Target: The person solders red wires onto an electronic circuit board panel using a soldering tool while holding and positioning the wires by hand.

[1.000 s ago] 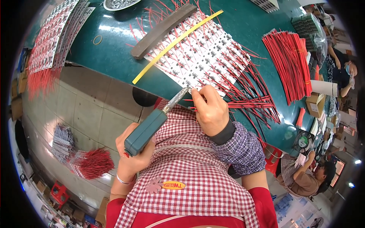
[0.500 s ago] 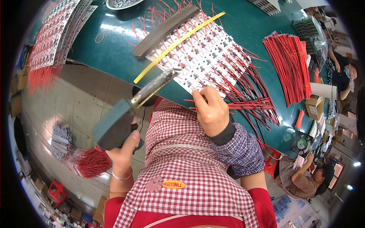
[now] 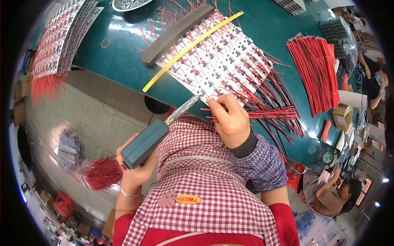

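My left hand (image 3: 141, 174) is wrapped round the grip of a dark green soldering gun (image 3: 145, 143). Its metal barrel (image 3: 182, 110) points up and right, and its tip is at the near corner of a white circuit board panel (image 3: 211, 78). Close beside that tip, my right hand (image 3: 233, 123) is closed on a bunch of red wires (image 3: 273, 113), whose ends stick out left of the fingers. Red and black wires fan out from the panel's right side. A yellow strip (image 3: 193, 51) and a dark bar (image 3: 178, 35) lie across the panel.
A thick bundle of red and black wires (image 3: 314, 74) lies on the green table (image 3: 119, 53) at right. Stacked wired panels (image 3: 57, 41) stand at far left. A metal dish (image 3: 131, 4) sits at the back. Two people are at the right; wire bundles (image 3: 98, 174) lie lower left.
My left hand has tilted the soldering gun and brought its tip down and right to the panel's near corner. My right hand stays on the wires, shifted only slightly.
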A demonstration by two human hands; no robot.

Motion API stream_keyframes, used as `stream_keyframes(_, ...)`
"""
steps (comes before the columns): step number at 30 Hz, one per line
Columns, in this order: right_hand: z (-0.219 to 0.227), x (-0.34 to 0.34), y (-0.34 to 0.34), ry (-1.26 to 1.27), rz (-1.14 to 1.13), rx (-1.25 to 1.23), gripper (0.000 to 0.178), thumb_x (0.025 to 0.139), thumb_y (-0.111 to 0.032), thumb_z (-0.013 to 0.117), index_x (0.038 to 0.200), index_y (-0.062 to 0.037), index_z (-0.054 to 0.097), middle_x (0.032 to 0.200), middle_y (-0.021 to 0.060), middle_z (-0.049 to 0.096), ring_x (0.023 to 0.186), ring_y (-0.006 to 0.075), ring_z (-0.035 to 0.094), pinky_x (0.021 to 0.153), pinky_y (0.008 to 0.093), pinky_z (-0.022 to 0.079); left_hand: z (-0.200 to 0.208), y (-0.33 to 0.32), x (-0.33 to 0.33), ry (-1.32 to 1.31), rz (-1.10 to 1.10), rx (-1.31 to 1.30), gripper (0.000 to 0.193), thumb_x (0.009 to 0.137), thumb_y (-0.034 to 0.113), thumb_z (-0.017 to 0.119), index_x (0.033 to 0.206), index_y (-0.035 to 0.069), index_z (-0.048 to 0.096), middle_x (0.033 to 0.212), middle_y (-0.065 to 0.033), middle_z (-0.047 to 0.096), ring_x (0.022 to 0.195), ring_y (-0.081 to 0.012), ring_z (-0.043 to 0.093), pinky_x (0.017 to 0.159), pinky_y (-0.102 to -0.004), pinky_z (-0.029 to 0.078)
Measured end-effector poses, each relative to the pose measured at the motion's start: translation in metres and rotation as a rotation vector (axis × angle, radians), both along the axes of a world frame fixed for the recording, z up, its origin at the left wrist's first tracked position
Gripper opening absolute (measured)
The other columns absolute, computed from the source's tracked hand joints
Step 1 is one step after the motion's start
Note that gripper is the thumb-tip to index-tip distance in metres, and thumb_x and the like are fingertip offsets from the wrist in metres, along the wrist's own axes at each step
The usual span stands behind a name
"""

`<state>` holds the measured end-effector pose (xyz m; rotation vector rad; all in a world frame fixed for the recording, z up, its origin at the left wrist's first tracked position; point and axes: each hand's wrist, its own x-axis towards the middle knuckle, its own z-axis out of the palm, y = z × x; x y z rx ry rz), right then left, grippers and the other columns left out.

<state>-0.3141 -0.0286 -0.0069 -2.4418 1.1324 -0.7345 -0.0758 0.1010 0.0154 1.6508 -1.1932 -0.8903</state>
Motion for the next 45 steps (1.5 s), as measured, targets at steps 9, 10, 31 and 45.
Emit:
stream_keyframes(9,0.000,0.000,-0.002,-0.021,0.018,0.006,0.049,0.063,0.016,0.067,0.109,0.0018,0.070,0.089,0.0114,0.055,0.074,0.0265,0.061,0.062,0.0375,0.052,-0.006,-0.006,-0.006,-0.014,-0.056,-0.058,0.020,0.069,-0.007,0.071,0.089,-0.005,0.069,0.081,-0.0132,0.065,0.064,-0.0243,0.062,0.060,-0.0307,0.050)
stream_keyframes(10,0.001,0.000,-0.003,-0.019,0.016,0.006,0.049,0.063,0.016,0.067,0.109,0.0018,0.070,0.089,0.0114,0.055,0.074,0.0265,0.061,0.062,0.0375,0.052,-0.007,-0.007,-0.005,-0.011,-0.061,-0.059,0.020,0.069,-0.007,0.071,0.088,-0.005,0.069,0.080,-0.0131,0.064,0.063,-0.0247,0.061,0.059,-0.0308,0.049)
stream_keyframes(31,0.003,0.004,-0.004,0.045,0.031,-0.042,0.035,0.072,0.011,0.066,0.106,0.0035,0.070,0.088,0.0116,0.056,0.075,0.0265,0.062,0.062,0.0366,0.053,-0.011,-0.002,-0.004,0.423,0.291,-0.043,0.029,0.077,-0.006,0.066,0.105,-0.013,0.060,0.085,-0.0168,0.062,0.052,-0.0132,0.052,0.049,-0.0253,0.040)
stream_keyframes(45,0.016,-0.014,-0.007,-0.014,0.032,-0.025,0.039,0.074,0.007,0.065,0.112,-0.0007,0.071,0.089,0.0104,0.056,0.079,0.0264,0.058,0.066,0.0370,0.050,-0.025,-0.145,0.127,1.142,0.295,-0.162,0.023,0.091,0.003,0.062,0.109,-0.012,0.062,0.102,-0.0197,0.065,0.065,-0.0135,0.053,0.052,-0.0256,0.041)
